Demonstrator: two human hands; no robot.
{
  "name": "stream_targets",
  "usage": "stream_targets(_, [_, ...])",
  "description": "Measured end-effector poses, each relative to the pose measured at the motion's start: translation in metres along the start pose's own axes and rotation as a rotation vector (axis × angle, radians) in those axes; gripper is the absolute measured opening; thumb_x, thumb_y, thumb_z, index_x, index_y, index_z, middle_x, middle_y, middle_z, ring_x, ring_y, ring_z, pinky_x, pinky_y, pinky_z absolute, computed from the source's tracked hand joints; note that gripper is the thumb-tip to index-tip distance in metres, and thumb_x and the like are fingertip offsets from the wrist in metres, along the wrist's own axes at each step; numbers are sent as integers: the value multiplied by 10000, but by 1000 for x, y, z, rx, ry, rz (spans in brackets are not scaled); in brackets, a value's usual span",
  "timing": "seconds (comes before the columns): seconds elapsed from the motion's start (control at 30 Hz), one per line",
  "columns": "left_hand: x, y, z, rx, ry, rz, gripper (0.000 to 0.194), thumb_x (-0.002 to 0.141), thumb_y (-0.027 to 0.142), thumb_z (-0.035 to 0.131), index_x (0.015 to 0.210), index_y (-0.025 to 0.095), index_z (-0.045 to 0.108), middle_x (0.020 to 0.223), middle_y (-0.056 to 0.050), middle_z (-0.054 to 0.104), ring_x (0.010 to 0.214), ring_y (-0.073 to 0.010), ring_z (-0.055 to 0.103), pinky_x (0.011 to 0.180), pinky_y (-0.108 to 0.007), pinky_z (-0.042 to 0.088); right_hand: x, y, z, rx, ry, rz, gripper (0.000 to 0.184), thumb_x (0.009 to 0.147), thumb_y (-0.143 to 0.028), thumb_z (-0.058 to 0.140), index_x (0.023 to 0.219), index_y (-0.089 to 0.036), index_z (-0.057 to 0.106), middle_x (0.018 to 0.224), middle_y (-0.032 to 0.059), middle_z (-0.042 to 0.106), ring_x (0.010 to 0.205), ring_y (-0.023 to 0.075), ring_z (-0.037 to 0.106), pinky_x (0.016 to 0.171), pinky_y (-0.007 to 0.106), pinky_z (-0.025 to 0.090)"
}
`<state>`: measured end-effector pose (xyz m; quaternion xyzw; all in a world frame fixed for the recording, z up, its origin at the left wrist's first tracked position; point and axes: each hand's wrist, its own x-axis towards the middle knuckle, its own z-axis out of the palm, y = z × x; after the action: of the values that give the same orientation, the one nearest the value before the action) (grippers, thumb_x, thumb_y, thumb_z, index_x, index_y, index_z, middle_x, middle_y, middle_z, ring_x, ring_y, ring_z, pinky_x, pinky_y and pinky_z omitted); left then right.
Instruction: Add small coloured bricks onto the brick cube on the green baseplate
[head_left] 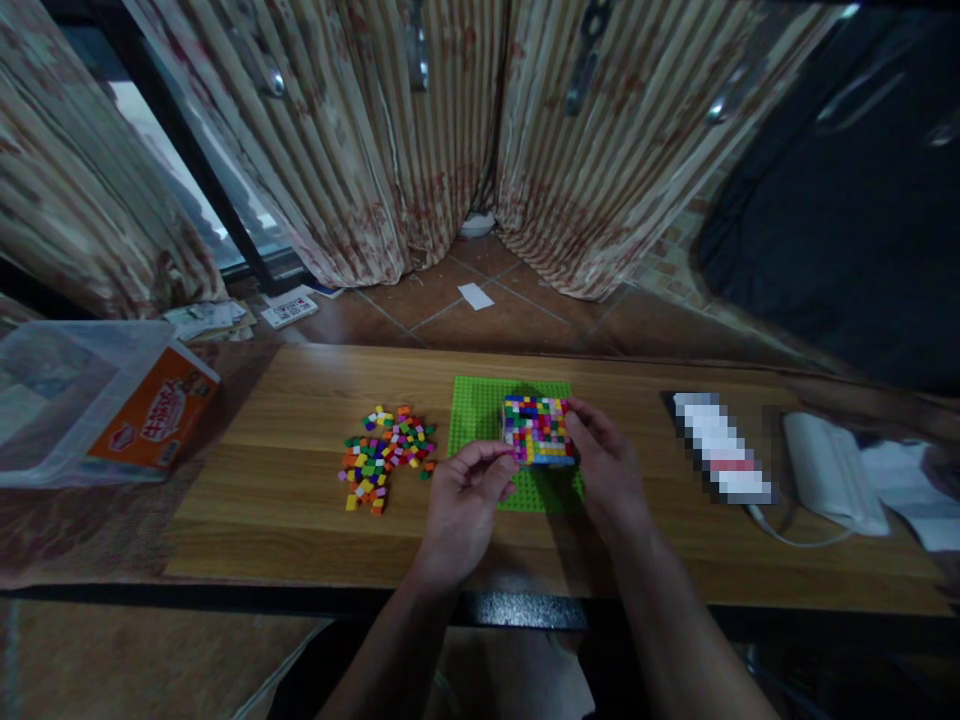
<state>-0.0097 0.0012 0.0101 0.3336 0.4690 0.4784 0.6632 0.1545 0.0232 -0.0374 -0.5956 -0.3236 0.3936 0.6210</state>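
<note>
A block built of small multicoloured toy bricks [537,428] sits on a green studded baseplate [474,408], with a darker gap showing in its top layer. My left hand [474,482] is at the block's near left corner, thumb and forefinger pinched together; whatever is between the fingertips is too small to make out. Along the block's right side, my right hand [604,455] grips the edge with its fingers and thumb. To the left of the baseplate lies a loose pile of coloured bricks [371,465] on the wooden table [277,520].
A clear plastic bin [67,400] with an orange label stands at the far left. On the right lie a phone with a blurred screen [720,447], a white pouch-like object [832,475], a cable [802,541] and white paper [919,490]. Curtains [420,150] hang beyond the table.
</note>
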Motion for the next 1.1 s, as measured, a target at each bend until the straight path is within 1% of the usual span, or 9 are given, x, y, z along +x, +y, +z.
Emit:
stream_targets(0.13, [0, 0, 0, -8, 2, -4, 166, 684, 288, 804, 775, 164, 740, 667, 7, 672, 583, -97, 558, 600, -235, 484, -2, -1, 2, -47, -16, -23, 433, 723, -507, 769, 1049, -231, 695, 1057, 51, 741, 923, 209, 688, 854, 400, 552])
stream_targets(0.3, [1, 0, 2, -18, -4, -5, 166, 685, 292, 800, 772, 165, 740, 685, 9, 677, 585, -91, 554, 603, -232, 480, -3, -4, 4, -127, 7, -41, 525, 658, -452, 817, 1105, -210, 682, 1071, 69, 737, 936, 230, 687, 884, 440, 546])
stream_targets(0.4, [1, 0, 2, -29, -6, -2, 167, 679, 287, 801, 767, 161, 738, 684, 9, 680, 584, -90, 556, 599, -231, 478, -2, -4, 3, -154, -9, -42, 533, 664, -439, 809, 1123, -201, 681, 1074, 80, 737, 938, 238, 689, 884, 454, 544])
stream_targets(0.67, [0, -1, 2, -47, -11, -2, 133, 690, 263, 785, 765, 164, 739, 679, 12, 673, 574, -86, 547, 597, -232, 478, -1, 0, 0, -103, -35, -37, 492, 687, -419, 810, 1124, -223, 697, 1065, 62, 747, 953, 236, 692, 904, 456, 543])
stream_targets(0.83, [0, -2, 2, -38, -20, 3, 116, 712, 264, 776, 772, 173, 737, 683, 10, 674, 584, -92, 551, 607, -238, 484, -1, -1, 0, -115, -30, -25, 509, 683, -424, 812, 1136, -222, 700, 1078, 70, 751, 956, 246, 700, 891, 466, 553])
stream_targets(1.1, [1, -2, 1, -37, -7, -4, 119, 714, 260, 772, 773, 165, 732, 668, 11, 671, 571, -87, 551, 600, -233, 485, -2, 0, 2, -115, -13, -37, 539, 664, -436, 819, 1142, -216, 704, 1113, 80, 751, 988, 255, 701, 928, 491, 546])
